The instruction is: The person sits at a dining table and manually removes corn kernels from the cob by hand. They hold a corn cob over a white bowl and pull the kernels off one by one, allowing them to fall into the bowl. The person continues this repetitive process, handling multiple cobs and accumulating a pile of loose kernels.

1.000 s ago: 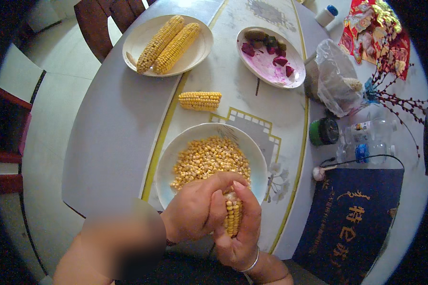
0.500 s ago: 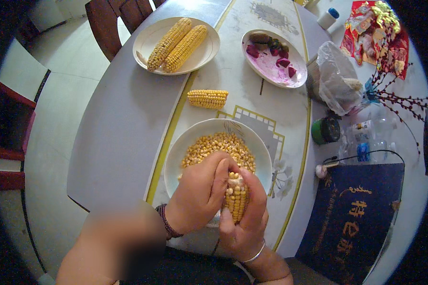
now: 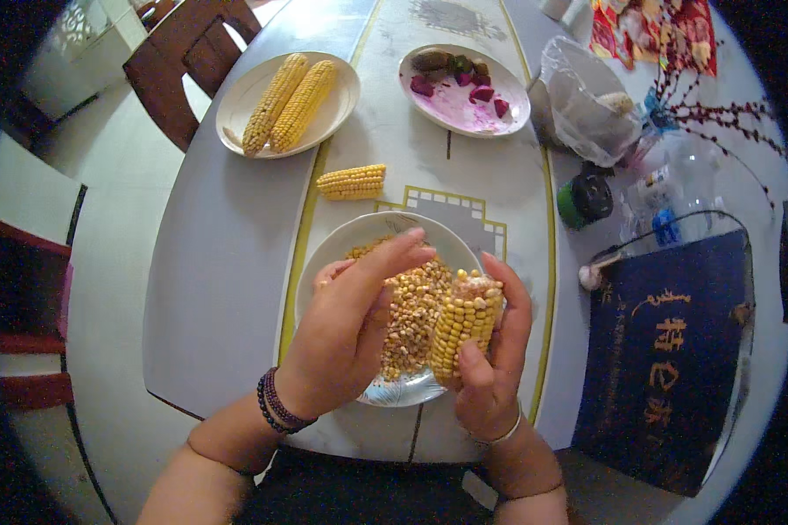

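Note:
My right hand [image 3: 492,376] grips a short piece of yellow corn cob [image 3: 464,325], its upper end partly stripped of kernels. To the left, my left hand [image 3: 346,328] hovers over the bowl, apart from the cob, with its fingers stretched out and partly overlapping. Below both hands sits a white bowl [image 3: 322,251] that holds many loose corn kernels [image 3: 418,302]. Just beyond the bowl, another short corn piece [image 3: 352,182] lies on the table. Two whole corn cobs [image 3: 303,105] rest on a white plate [image 3: 348,103] at the far left.
A second plate [image 3: 510,122] at the back holds purple chunks and dark pieces. Along the right are a plastic bag [image 3: 587,105], a green-and-black jar [image 3: 584,199], clear bottles [image 3: 674,188], a garlic bulb [image 3: 590,276] and a dark blue bag [image 3: 665,359]. A wooden chair [image 3: 179,70] stands far left.
My left hand has come away from the cob to the left, and its fingers have straightened. My right hand has moved slightly right, still holding the cob. The whole view has shifted.

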The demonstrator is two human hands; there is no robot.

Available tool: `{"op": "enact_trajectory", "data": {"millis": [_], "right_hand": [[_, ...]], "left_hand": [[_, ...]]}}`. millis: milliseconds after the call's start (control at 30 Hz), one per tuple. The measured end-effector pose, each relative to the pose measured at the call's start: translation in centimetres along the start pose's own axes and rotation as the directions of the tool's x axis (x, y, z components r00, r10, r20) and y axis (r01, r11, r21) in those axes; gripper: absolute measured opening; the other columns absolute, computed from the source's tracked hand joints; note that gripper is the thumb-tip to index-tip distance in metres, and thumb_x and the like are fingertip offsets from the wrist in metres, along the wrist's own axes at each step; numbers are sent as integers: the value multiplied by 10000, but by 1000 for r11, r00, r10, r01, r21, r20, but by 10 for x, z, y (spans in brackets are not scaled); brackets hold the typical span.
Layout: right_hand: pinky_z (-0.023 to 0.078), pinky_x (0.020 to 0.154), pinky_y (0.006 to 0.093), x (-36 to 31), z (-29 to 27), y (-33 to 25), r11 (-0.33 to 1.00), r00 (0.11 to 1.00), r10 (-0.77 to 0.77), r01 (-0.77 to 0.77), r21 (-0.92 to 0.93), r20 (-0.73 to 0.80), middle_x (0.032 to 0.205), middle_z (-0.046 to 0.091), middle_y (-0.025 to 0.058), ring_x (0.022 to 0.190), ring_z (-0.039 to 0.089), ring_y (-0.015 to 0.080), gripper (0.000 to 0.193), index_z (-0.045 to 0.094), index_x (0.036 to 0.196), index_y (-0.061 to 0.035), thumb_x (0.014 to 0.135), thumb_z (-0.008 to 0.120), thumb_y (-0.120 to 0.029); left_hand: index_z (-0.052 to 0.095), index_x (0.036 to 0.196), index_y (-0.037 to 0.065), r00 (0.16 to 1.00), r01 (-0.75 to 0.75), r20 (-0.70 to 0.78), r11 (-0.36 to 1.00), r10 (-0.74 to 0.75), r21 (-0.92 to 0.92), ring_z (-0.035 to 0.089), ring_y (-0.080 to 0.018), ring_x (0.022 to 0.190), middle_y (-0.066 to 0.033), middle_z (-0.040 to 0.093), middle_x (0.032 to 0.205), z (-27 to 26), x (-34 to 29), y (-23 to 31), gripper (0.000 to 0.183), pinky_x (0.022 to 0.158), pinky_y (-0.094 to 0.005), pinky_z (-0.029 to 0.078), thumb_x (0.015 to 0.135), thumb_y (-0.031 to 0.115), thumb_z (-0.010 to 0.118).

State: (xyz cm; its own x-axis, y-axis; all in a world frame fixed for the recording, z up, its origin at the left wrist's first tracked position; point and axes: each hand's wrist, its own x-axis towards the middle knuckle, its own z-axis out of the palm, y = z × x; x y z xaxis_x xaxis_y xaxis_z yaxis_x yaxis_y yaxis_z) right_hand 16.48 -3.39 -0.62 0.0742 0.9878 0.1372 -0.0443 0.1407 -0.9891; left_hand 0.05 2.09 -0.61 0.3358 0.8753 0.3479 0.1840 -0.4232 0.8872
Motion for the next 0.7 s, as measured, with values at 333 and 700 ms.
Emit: {"op": "enact_trajectory", "data": {"millis": [333,700], "right_hand": [[440,1007,366,5,-9,6,999,996,-39,40,24,-78,1361,460,169,1161,544,248,669,294,1451,14,832,517,-106],[441,1006,373,7,-13,9,996,996,-79,77,53,35,1371,457,201,1162,563,263,663,241,1464,-1,878,521,-130]], "left_hand": [[388,1460,22,972,-93,227,988,63,124,325,-354,1430,-235,324,1538,-6,4,20,465,1173,-445,234,1006,122,390],[467,1364,-9,993,39,121,939,3,-341,593,-301,1207,-222,622,1253,-9,-3,14,371,1031,-404,440,1001,34,401]]}}
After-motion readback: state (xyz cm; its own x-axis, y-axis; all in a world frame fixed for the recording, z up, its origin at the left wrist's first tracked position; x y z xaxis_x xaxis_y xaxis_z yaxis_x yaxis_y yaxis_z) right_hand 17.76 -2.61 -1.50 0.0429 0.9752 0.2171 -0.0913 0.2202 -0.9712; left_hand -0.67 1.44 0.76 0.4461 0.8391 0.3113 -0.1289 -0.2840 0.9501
